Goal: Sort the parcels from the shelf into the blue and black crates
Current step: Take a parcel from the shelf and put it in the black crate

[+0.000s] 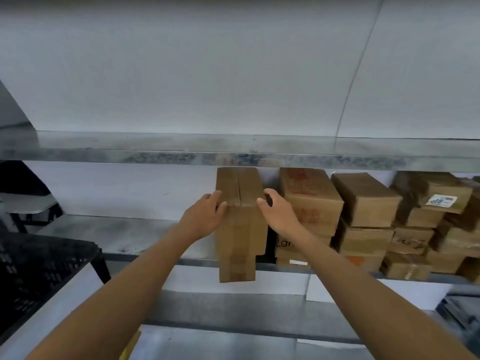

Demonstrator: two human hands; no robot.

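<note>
A tall brown cardboard parcel (240, 229) stands at the front of the metal shelf (109, 237), its lower end hanging past the shelf edge. My left hand (205, 216) grips its upper left corner, thumb on the front face. My right hand (276, 211) is at the upper right corner with curled fingers; whether it touches the parcel I cannot tell. The black crate (39, 276) sits at the lower left. No blue crate is in view.
Several more cardboard parcels (363, 203) are stacked on the shelf to the right, one with a white label (440, 200). An upper metal shelf (233, 152) runs just above the parcels. A folding chair (26, 203) stands at the left.
</note>
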